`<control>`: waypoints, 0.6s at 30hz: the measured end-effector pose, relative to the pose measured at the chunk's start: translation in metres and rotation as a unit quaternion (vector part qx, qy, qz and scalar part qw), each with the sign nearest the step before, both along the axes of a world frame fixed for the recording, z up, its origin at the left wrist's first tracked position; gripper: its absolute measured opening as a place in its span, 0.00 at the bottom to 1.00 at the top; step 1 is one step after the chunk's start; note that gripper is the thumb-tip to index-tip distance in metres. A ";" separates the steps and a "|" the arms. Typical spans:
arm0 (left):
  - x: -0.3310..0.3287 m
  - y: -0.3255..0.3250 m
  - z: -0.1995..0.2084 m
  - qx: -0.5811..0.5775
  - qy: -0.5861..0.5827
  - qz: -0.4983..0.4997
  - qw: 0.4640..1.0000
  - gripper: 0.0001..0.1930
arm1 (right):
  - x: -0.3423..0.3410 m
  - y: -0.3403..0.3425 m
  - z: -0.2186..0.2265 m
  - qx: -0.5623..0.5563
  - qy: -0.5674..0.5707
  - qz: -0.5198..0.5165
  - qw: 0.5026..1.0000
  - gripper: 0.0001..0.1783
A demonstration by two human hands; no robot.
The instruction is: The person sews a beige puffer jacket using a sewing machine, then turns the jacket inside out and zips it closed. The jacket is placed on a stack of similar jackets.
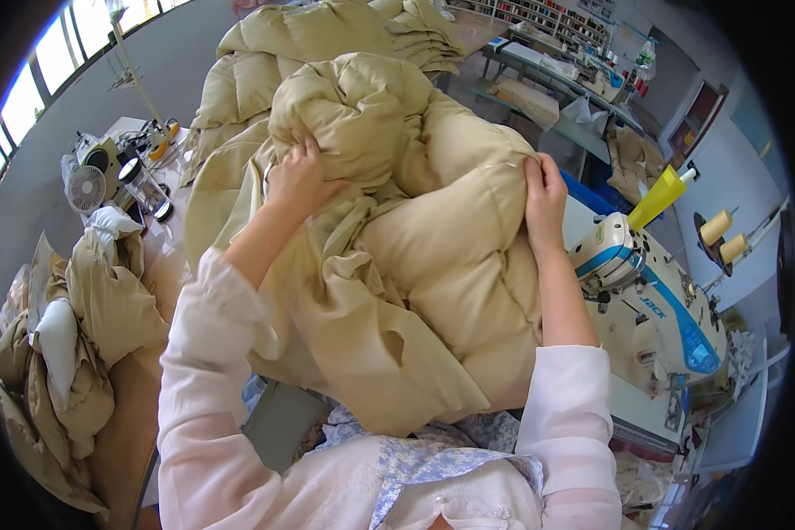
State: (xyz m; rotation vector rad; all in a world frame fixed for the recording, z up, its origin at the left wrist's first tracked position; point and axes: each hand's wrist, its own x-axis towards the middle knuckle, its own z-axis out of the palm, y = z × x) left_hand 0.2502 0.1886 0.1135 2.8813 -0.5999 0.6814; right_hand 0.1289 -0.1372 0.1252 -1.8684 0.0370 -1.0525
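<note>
Across the middle of the scene, a puffy beige padded piece (450, 234) lies heaped in front of you, its flatter, creased cloth spilling toward the near side. Your left hand (302, 179) rests on a far, rounded bulge of it, fingers bent into the fabric and thumb spread to the right; you cannot tell from this view whether it grips or only presses. Your right hand (546, 199) is closed on the right edge, with a pinch of the padding between thumb and fingers.

Just right of that hand stands a white and blue sewing machine (649, 305), with a yellow cone (658, 199) and thread spools (723, 237) on its far side. To the left, more beige pieces (115, 296) are piled on a brown tabletop (132, 415); beyond them sit a small fan (86, 188) and a clear cylinder (144, 187).
</note>
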 end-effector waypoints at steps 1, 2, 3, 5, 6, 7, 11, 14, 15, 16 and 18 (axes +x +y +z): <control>0.030 0.007 -0.008 0.022 0.033 -0.005 0.999 0.35 | -0.002 -0.009 -0.003 -0.003 0.005 -0.008 1.000 0.12; 0.061 0.016 -0.013 0.041 0.065 -0.013 0.997 0.29 | -0.005 -0.022 -0.009 -0.102 0.044 -0.078 0.991 0.11; 0.075 0.021 0.004 -0.117 0.129 -0.034 0.984 0.26 | -0.009 -0.038 -0.020 -0.196 0.081 -0.152 0.965 0.11; 0.084 0.031 0.043 -0.407 0.251 -0.077 0.875 0.20 | -0.016 -0.031 -0.019 -0.331 0.051 -0.218 0.917 0.10; 0.068 0.026 0.067 -0.503 0.269 -0.111 0.814 0.18 | -0.020 -0.011 -0.010 -0.377 -0.013 -0.210 0.902 0.11; 0.048 0.018 0.099 -0.594 0.282 -0.151 0.738 0.16 | -0.024 0.006 -0.003 -0.214 0.063 -0.062 0.973 0.14; 0.018 0.043 0.113 -0.647 0.328 -0.230 0.649 0.16 | -0.030 0.100 0.027 -0.125 0.265 0.125 0.948 0.35; 0.011 0.069 0.102 -0.611 0.338 -0.232 0.677 0.17 | 0.004 0.111 -0.020 -0.176 0.257 0.204 0.928 0.29; 0.013 0.074 0.099 -0.602 0.338 -0.233 0.685 0.17 | 0.001 0.110 -0.034 -0.167 0.252 0.219 0.928 0.28; 0.017 0.078 0.096 -0.597 0.334 -0.228 0.693 0.17 | -0.001 0.110 -0.035 -0.157 0.242 0.203 0.936 0.26; 0.022 0.091 0.104 -0.583 0.310 -0.217 0.719 0.17 | -0.007 0.113 -0.019 -0.136 0.204 0.148 0.958 0.22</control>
